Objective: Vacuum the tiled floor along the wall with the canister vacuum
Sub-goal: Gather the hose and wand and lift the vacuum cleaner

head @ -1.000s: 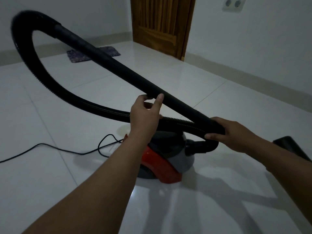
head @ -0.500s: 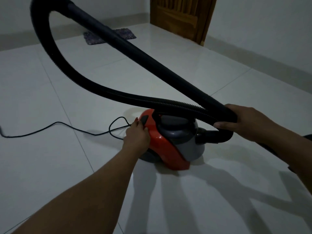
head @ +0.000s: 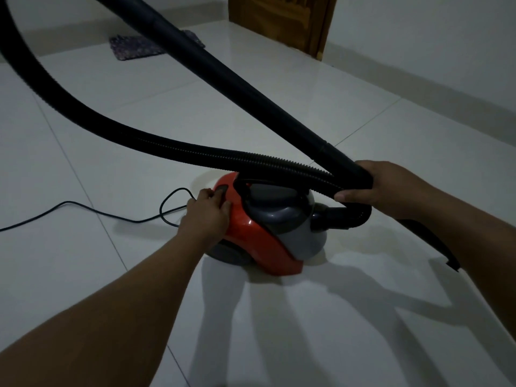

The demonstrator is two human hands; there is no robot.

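Canister vacuum [head: 265, 233]: red and grey, on white tiled floor [head: 83, 275], mid-frame, well apart from wall [head: 446, 37] at right.
Left hand [head: 208, 212]: on rear of red casing, fingers bent over the top beside a dark button [head: 222, 189]; whether pressing it, cannot tell.
Right hand [head: 382, 185]: fingers and thumb curled round black rigid tube [head: 237, 82] and ribbed hose [head: 167, 148] together, just above the canister.
Hose: loops up and left out of frame, lower end plugged into canister front.
Power cord [head: 92, 210]: black, trailing left across tiles.
Small mat [head: 134, 47]: far floor, near wooden door [head: 282, 20].
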